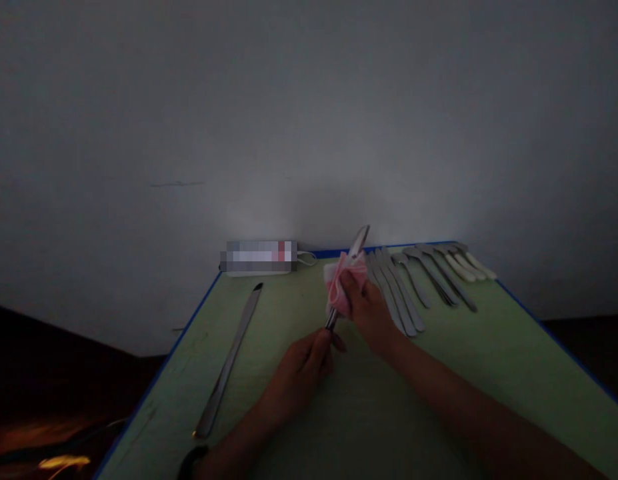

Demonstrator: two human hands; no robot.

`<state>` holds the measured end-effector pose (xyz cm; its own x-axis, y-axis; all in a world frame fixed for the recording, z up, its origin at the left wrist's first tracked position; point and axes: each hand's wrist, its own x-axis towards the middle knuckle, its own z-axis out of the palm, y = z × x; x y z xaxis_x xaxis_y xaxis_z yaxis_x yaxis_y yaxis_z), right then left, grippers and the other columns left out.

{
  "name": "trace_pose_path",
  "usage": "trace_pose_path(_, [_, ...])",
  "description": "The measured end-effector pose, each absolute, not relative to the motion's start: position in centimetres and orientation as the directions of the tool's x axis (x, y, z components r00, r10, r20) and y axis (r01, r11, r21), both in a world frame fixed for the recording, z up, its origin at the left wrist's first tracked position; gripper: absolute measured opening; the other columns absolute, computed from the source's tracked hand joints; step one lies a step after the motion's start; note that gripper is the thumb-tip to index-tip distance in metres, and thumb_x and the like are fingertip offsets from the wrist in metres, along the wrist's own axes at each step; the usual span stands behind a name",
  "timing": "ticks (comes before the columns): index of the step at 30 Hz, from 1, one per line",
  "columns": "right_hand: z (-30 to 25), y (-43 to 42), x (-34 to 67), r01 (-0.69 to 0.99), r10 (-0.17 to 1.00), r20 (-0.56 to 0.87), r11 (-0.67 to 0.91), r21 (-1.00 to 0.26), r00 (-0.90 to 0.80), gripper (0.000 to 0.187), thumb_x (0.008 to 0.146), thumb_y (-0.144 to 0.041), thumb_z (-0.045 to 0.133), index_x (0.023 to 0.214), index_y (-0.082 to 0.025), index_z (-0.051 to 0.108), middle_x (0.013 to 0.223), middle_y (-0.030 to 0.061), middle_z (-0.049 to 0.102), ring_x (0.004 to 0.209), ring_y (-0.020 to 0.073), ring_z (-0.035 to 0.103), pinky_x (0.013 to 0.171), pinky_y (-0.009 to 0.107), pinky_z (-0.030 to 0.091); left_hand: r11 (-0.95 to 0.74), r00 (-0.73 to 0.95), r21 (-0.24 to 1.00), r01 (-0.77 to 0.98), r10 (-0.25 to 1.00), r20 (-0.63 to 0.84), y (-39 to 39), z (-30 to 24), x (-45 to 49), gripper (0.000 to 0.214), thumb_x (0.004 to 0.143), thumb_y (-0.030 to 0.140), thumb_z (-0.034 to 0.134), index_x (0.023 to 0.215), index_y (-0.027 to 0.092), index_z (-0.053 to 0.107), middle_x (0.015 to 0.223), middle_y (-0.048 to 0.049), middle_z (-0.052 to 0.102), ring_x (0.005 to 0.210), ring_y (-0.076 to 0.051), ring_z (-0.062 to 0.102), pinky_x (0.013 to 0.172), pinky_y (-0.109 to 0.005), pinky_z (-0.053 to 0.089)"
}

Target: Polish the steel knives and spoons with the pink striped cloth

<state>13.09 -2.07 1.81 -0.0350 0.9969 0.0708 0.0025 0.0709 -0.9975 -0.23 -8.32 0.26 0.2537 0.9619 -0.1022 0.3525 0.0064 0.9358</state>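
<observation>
Green table against a wall: a knife is held over its far middle. Left hand pinches the near end, likely for steadiness; right hand presses a pink cloth around it, probably for firm contact. Another knife lies left, cutlery right.

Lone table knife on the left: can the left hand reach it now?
Probably yes, once it lets go: the left hand grips the knife in the pink cloth, but nothing visible blocks its way to the lone table knife.
</observation>
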Motion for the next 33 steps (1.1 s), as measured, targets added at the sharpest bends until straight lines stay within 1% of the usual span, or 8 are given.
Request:
trace_pose_path(6, [2.7,-0.6,14.6,-0.089,0.995,0.057,0.064,-0.994,0.082,0.044,0.078,-0.059,0.046,0.072,-0.016,0.056,0.064,-0.0013,0.050,0.058,0.0113,0.043,0.055,0.024,0.035,-0.052,0.394,0.964,0.262,0.917,-0.058,-9.1,0.6,-0.4,0.036,0.095,0.039,0.034,0.122,0.018,0.047,0.076,0.0015,0.054,0.063,-0.011,0.045,0.059,-0.021,0.037])
trace_pose_path(12, [3.1,-1.0,14.5,-0.068,0.986,0.020,0.032,-0.997,0.167,0.049,0.079,-0.062,0.042,0.074,-0.015,0.058,0.066,0.0010,0.053,0.060,0.0124,0.045,0.056,0.024,0.035,-0.177,0.337,0.914,0.366,0.940,0.047,-8.9,0.6,-0.3,0.029,0.094,0.032,0.033,0.108,0.018,0.055,0.081,-0.0012,0.062,0.071,-0.013,0.053,0.068,-0.022,0.041])
trace_pose_path(14, [2.6,-1.8,13.6,-0.022,0.991,-0.019,-0.016,-1.000,0.132,0.049,0.079,-0.062,0.042,0.066,-0.016,0.054,0.059,-0.0008,0.048,0.055,0.0114,0.041,0.051,0.024,0.032,-0.175,0.280,0.893,0.414,0.958,0.058,-8.7,0.5,-0.3,0.028,0.094,0.031,0.034,0.108,0.018,0.054,0.077,-0.0005,0.062,0.069,-0.013,0.054,0.066,-0.022,0.041])
trace_pose_path(19, [1.4,-3.5,11.8,-0.020,0.996,-0.086,-0.086,-0.996,0.025,0.043,0.078,-0.057,0.047,0.062,-0.017,0.052,0.056,-0.0025,0.046,0.054,0.0110,0.040,0.050,0.024,0.031,-0.199,0.223,0.822,0.534,0.971,0.091,-8.6,0.1,-0.3,0.025,0.093,0.031,0.036,0.081,0.017,0.054,0.069,0.0008,0.058,0.061,-0.012,0.052,0.059,-0.021,0.039])
trace_pose_path(22, [1.4,-3.3,11.8,-0.082,0.994,-0.100,-0.097,-0.992,0.041,0.038,0.077,-0.052,0.051,0.062,-0.017,0.054,0.056,-0.0030,0.047,0.054,0.0107,0.041,0.050,0.024,0.031,-0.221,0.231,0.773,0.595,0.968,0.100,-8.7,0.1,-0.3,0.023,0.093,0.031,0.037,0.084,0.017,0.053,0.068,0.0010,0.057,0.058,-0.012,0.052,0.056,-0.021,0.038])
trace_pose_path(27, [3.3,-0.1,14.8,-0.291,0.978,-0.046,0.016,-0.957,0.204,0.028,0.076,-0.043,0.055,0.065,-0.018,0.059,0.059,-0.0034,0.055,0.054,0.0089,0.045,0.051,0.021,0.035,-0.291,0.285,0.705,0.647,0.949,0.130,-8.9,0.4,-0.2,0.026,0.093,0.031,0.037,0.090,0.016,0.059,0.076,-0.0028,0.062,0.066,-0.014,0.057,0.060,-0.023,0.042])
trace_pose_path(30, [4.8,2.3,17.7,-0.595,0.957,-0.030,0.156,-0.788,0.290,0.013,0.074,-0.031,0.057,0.068,-0.020,0.056,0.059,-0.0070,0.055,0.052,0.0067,0.047,0.055,0.019,0.040,-0.343,0.326,0.728,0.594,0.929,0.173,-8.9,0.2,-0.1,0.029,0.093,0.028,0.037,0.107,0.017,0.060,0.087,-0.0039,0.066,0.074,-0.014,0.059,0.069,-0.024,0.045])
trace_pose_path(33, [5.6,3.5,19.5,-0.737,0.958,-0.050,0.183,-0.651,0.282,0.009,0.072,-0.024,0.055,0.066,-0.020,0.051,0.056,-0.0089,0.052,0.048,0.0060,0.047,0.051,0.018,0.040,-0.308,0.308,0.810,0.499,0.937,0.167,-8.8,0.0,-0.1,0.036,0.092,0.028,0.040,0.124,0.020,0.055,0.091,-0.0030,0.067,0.070,-0.012,0.058,0.069,-0.023,0.047])
